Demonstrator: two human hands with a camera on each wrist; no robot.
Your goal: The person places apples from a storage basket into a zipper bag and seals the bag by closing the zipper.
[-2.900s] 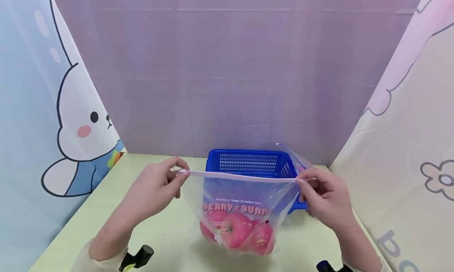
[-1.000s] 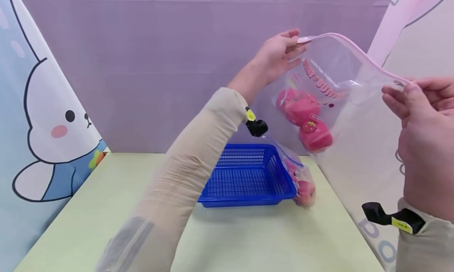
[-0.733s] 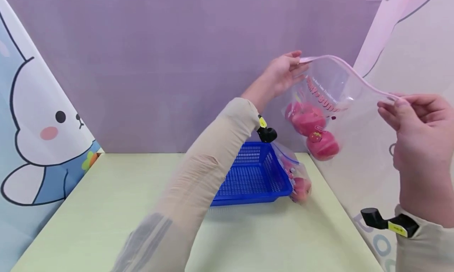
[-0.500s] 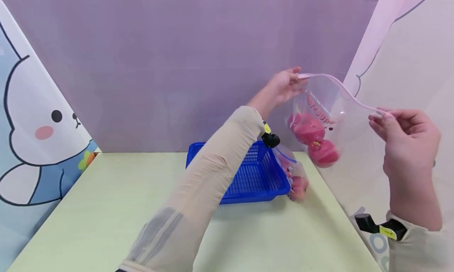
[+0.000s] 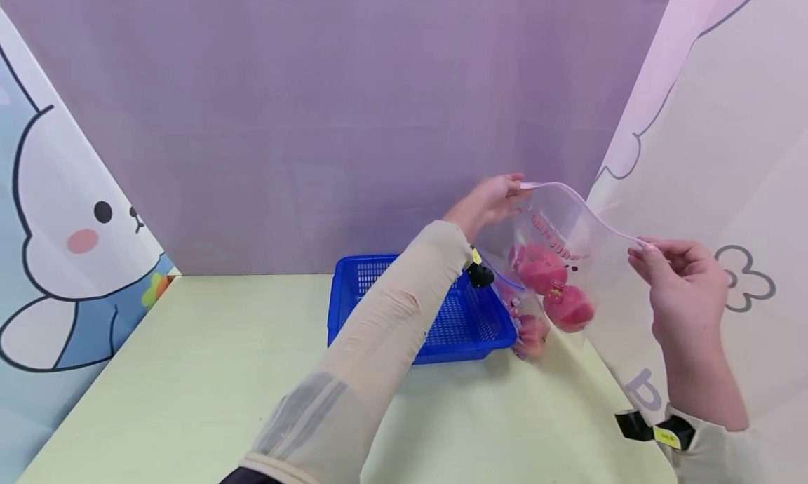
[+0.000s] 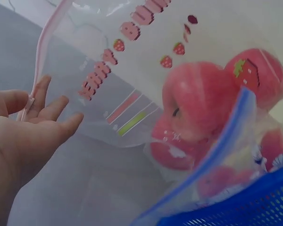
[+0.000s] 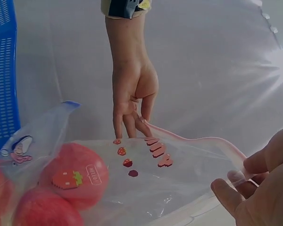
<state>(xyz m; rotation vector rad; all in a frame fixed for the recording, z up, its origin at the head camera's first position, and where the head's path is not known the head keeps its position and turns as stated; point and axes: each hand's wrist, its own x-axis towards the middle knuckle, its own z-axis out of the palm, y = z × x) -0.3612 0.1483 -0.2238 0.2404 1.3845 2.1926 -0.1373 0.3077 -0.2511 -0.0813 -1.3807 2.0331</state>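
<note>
A clear zip bag (image 5: pixel 583 238) with a pink top strip hangs between my two hands, with several red apples (image 6: pixel 198 99) sagging at its bottom. My left hand (image 5: pixel 492 202) pinches the far corner of the strip between thumb and finger, its other fingers spread. At the near corner, my right hand (image 5: pixel 684 284) pinches the strip's other end. Just behind the hanging bag, a second zip bag (image 5: pixel 530 330) with a blue strip and red fruit leans against the right side of the blue basket (image 5: pixel 505 342). My left forearm covers part of the basket.
The basket stands on the pale green table (image 5: pixel 189 372), near the purple back curtain (image 5: pixel 284 119). A printed cloth (image 5: pixel 726 154) borders the table on the right and another with a rabbit picture (image 5: pixel 69 259) on the left.
The pink-strip bag has gone from in front of the basket, raised, over to the right. In the last second both hands have lowered it toward the table beside the blue-strip bag.
</note>
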